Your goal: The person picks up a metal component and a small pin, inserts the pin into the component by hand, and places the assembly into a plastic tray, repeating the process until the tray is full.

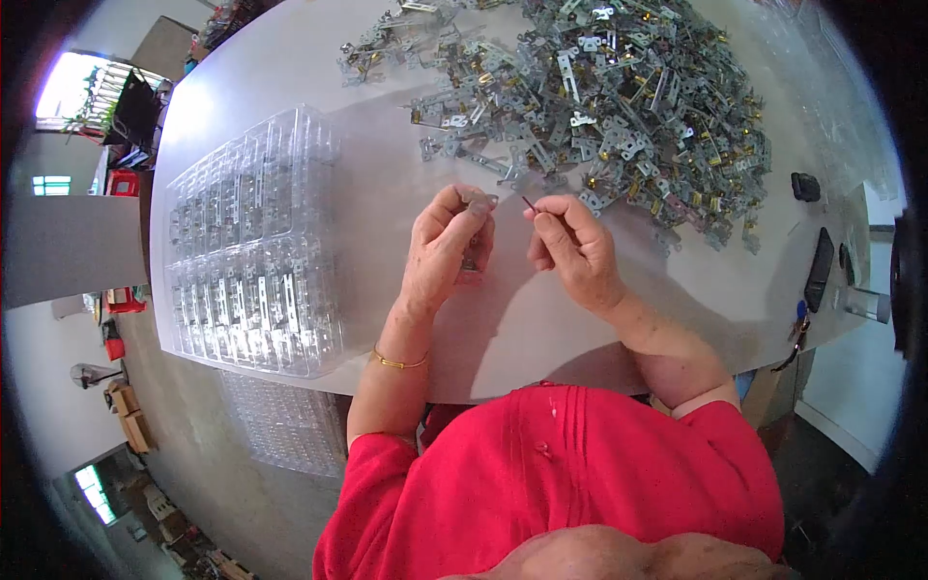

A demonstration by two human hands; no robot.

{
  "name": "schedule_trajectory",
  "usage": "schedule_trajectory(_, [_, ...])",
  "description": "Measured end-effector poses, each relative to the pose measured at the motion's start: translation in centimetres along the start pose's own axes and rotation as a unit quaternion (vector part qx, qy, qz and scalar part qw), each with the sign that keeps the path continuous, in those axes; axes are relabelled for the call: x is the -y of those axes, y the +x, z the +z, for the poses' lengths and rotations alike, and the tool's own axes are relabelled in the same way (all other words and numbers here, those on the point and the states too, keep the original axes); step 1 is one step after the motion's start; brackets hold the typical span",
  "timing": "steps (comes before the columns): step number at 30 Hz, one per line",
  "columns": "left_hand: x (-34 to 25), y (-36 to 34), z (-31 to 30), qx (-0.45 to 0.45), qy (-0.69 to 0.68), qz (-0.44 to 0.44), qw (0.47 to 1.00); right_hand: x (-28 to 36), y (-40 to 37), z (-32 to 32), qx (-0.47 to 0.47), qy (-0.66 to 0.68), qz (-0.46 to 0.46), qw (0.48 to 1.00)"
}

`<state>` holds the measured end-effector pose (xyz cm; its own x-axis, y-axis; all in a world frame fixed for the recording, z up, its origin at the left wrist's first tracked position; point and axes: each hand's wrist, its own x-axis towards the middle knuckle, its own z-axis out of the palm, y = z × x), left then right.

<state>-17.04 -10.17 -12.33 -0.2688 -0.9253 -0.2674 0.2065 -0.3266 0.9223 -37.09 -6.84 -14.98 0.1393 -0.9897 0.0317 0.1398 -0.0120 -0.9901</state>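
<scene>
Brackets (619,106) lie heaped at upper right on the surface (261,68). At centre, the left hand (449,237) pinches a metal part (493,201), the right hand (575,251) a thin pin (528,203); a loose grip could drop the pin among the brackets, which crowd the space just above. Filled trays (314,193) occupy the left.

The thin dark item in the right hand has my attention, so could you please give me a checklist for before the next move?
1. Left hand holds a metal part: ok, mostly hidden.
2. Right hand grips the thin dark item: ok.
3. Item clear of the left hand: ok, a gap shows.
4. Loose metal pile within reach: ok, probably.
5. Every clear tray pocket filled: cannot tell, glare.
</scene>
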Motion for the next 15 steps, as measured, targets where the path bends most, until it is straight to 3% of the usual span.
schedule_trajectory(9, [0.8,0.0,0.5,-0.019,0.174,0.011,0.984,-0.8,-0.2,0.5,0.019,-0.074,-0.017,0.997])
schedule_trajectory(12, [1.9,0.3,0.2,-0.02,0.249,0.076,0.965,-0.6,0.0,0.7,0.01,-0.085,-0.03,0.996])
schedule_trajectory(15, [1.7,0.0,0.2,-0.027,0.293,0.087,0.952,-0.3,-0.1,0.5,0.022,-0.098,-0.008,0.995])
